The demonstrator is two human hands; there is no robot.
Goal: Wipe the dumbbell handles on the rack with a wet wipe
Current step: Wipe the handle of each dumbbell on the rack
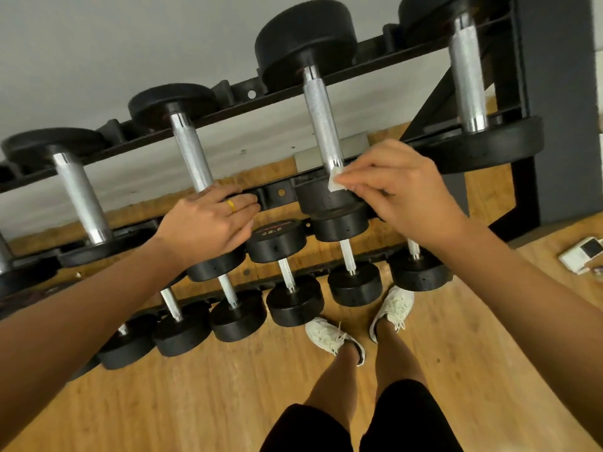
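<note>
Black dumbbells with knurled steel handles lie across a black rack (375, 65). My right hand (404, 194) pinches a small white wet wipe (336, 181) at the near end of one upper-tier handle (321, 115). My left hand (208, 223), with a gold ring, rests on the near head of the neighbouring dumbbell, its fingers by the base of that handle (191, 148). Further handles stand at the left (80, 197) and the far right (468, 73).
A lower tier holds several smaller dumbbells (295, 301) just in front of my white shoes (331, 336). The floor is wood. A small white device (582, 254) lies on the floor at the right. A dark pillar (561, 109) stands behind the rack's right end.
</note>
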